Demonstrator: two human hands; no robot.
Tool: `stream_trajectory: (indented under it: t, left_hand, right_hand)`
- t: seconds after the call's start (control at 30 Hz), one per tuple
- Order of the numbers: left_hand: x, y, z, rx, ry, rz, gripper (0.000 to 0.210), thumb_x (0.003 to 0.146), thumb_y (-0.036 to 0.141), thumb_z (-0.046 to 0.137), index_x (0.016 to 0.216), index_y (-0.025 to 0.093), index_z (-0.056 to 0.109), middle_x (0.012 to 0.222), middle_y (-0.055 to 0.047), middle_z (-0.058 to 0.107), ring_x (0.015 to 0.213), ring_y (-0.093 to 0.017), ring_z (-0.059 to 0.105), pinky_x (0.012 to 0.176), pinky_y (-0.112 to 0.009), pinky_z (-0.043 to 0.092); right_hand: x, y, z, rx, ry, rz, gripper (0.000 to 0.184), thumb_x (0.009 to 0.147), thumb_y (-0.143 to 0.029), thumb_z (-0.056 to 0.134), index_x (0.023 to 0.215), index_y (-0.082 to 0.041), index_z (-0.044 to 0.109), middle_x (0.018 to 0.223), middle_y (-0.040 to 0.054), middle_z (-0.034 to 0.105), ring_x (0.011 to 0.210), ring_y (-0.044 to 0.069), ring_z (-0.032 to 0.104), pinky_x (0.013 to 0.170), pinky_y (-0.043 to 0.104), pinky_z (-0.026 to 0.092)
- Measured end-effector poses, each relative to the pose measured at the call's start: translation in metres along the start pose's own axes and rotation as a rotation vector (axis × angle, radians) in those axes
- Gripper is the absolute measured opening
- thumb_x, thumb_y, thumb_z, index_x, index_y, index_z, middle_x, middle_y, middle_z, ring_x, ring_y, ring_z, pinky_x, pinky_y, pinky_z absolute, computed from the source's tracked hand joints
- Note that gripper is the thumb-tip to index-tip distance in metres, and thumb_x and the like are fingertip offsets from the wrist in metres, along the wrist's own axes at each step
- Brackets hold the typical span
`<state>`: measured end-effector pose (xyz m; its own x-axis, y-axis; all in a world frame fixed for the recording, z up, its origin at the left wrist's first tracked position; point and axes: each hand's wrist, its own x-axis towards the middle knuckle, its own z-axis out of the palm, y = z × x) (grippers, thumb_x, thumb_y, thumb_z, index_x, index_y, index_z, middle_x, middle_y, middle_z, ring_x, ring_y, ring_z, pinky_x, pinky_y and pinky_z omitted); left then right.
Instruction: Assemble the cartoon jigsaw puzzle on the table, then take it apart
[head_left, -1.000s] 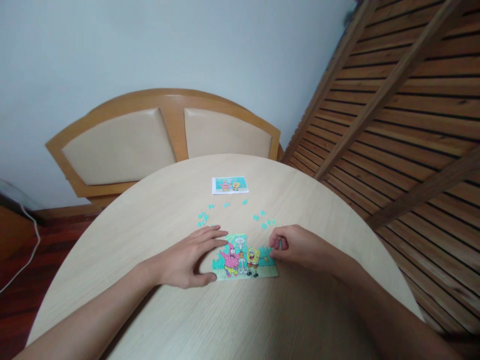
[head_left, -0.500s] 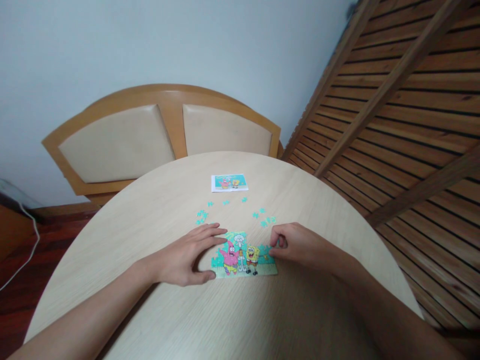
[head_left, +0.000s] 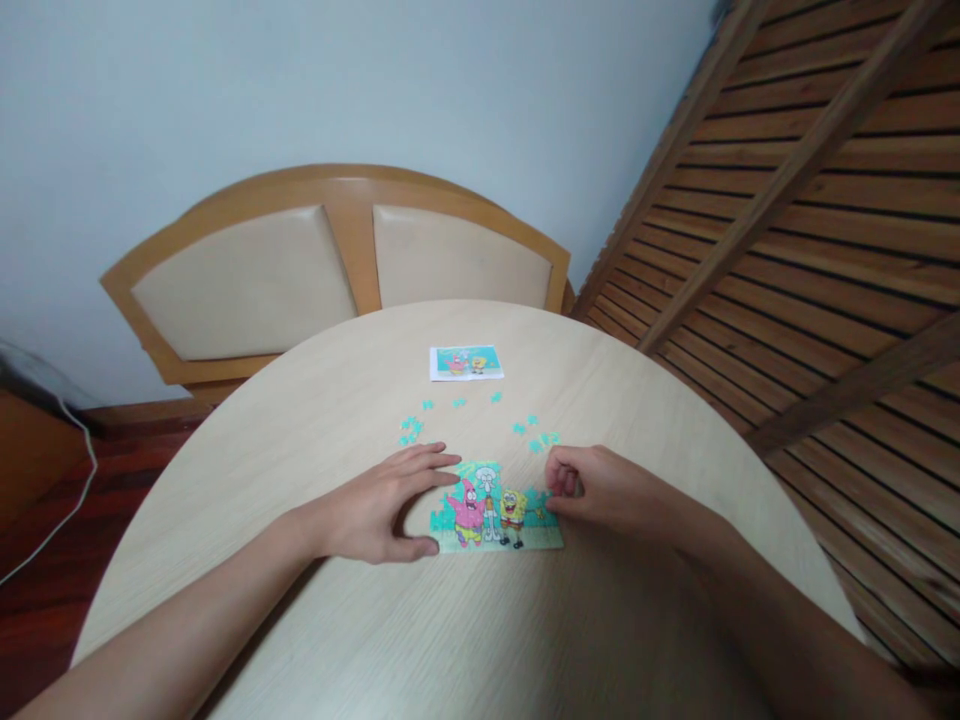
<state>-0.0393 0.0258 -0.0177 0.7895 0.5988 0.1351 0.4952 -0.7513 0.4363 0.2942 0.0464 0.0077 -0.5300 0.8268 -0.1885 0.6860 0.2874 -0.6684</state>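
Note:
A partly joined jigsaw puzzle (head_left: 491, 510) lies flat on the table, with pink, grey-green and yellow cartoon figures against turquoise. Its upper outline is uneven. Along its left side rests my left hand (head_left: 397, 500), open, fingers spread and thumb near the lower left corner. My right hand (head_left: 589, 485) is at the puzzle's right edge, its fingers curled in and the thumb low beside the turquoise part. Whatever those fingers hold, if anything, is hidden. Loose turquoise puzzle pieces (head_left: 410, 427) are grouped beyond my left hand, and more loose pieces (head_left: 535, 445) lie beyond my right.
A reference picture card (head_left: 466, 363) of the same figures lies farther back on the round wooden table (head_left: 360, 640). A padded chair back (head_left: 247, 285) stands behind the table against the wall. Wooden slats (head_left: 750, 220) rise at the right; a white cable (head_left: 82, 480) hangs at the left.
The whole view has shifted slightly, so everything sits a little farther right. Both hands keep nearly the same places beside the puzzle; the right fingers have shifted only slightly.

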Motion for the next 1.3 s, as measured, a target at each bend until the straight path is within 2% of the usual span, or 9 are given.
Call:
stream_trajectory:
  t: [0.63,1.0,1.17,1.3]
  left_hand:
    - [0.0015,0.0017,-0.0017,0.032,-0.017,-0.007,0.071,0.08,0.043,0.076,0.142,0.026,0.046,0.155,-0.011,0.042,0.145,-0.034,0.034,0.119,-0.056,0.03]
    - [0.0024,0.0014,-0.0024,0.028,-0.017,-0.001,0.07,0.08,0.043,0.077,0.141,0.025,0.048,0.155,-0.012,0.042,0.145,-0.035,0.036,0.119,-0.057,0.029]
    - [0.0005,0.0003,-0.0032,0.006,-0.018,0.008,0.075,0.077,0.033,0.077,0.144,0.026,0.046,0.157,-0.011,0.04,0.145,-0.036,0.034,0.12,-0.057,0.028]
    - [-0.0014,-0.0015,-0.003,-0.008,-0.016,0.022,0.066,0.084,0.02,0.067,0.146,0.027,0.044,0.158,-0.008,0.038,0.148,-0.032,0.031,0.122,-0.056,0.025]
  right_hand:
    - [0.0032,0.0048,0.0006,0.037,-0.058,-0.006,0.012,0.077,-0.022,0.064,0.086,-0.018,0.07,0.07,0.0003,0.066,0.063,0.015,0.058,0.057,0.025,0.044]
    - [0.0014,0.0023,-0.0002,-0.006,-0.051,-0.023,0.008,0.076,-0.021,0.064,0.081,-0.017,0.068,0.07,0.0002,0.066,0.062,0.013,0.057,0.055,0.023,0.04]
    - [0.0026,0.0055,0.0005,0.035,-0.064,-0.026,0.01,0.077,-0.021,0.063,0.084,-0.017,0.069,0.071,0.0002,0.067,0.063,0.014,0.058,0.055,0.023,0.042]
    - [0.0018,0.0061,0.0003,-0.002,-0.063,-0.045,0.01,0.077,-0.019,0.062,0.082,-0.017,0.07,0.069,-0.0003,0.066,0.061,0.013,0.057,0.055,0.022,0.041]
